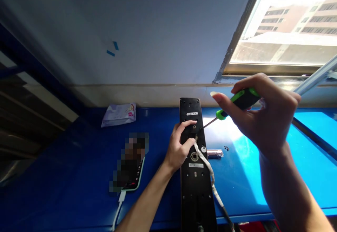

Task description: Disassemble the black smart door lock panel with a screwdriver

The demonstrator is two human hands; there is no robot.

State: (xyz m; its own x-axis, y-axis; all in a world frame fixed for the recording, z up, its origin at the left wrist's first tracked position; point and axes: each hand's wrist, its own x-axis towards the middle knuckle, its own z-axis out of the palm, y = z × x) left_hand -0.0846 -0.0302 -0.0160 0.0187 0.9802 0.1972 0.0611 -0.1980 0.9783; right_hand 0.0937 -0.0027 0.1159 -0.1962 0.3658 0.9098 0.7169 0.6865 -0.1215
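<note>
A long black door lock panel (196, 189) lies lengthwise on the table, its back face up, with a white "CE 16" label and a ring around a square hole. My left hand (179, 147) grips its left side, index finger and thumb on the face; the other fingers are mostly hidden. A white-sleeved cable (207, 165) runs from beside my thumb down the panel's right side. Held in my right hand (271, 116) is a green and black screwdriver (243, 100), tilted, its tip at a small dark screw near the panel's right edge.
Several small black screws (226, 148) lie right of the panel, near a shiny wrapped cylinder (215, 153). Left on the blue table (79, 175) are a phone (131, 165) with a white charging cable (118, 207) and a purple-white packet (119, 115). A wall and window stand behind.
</note>
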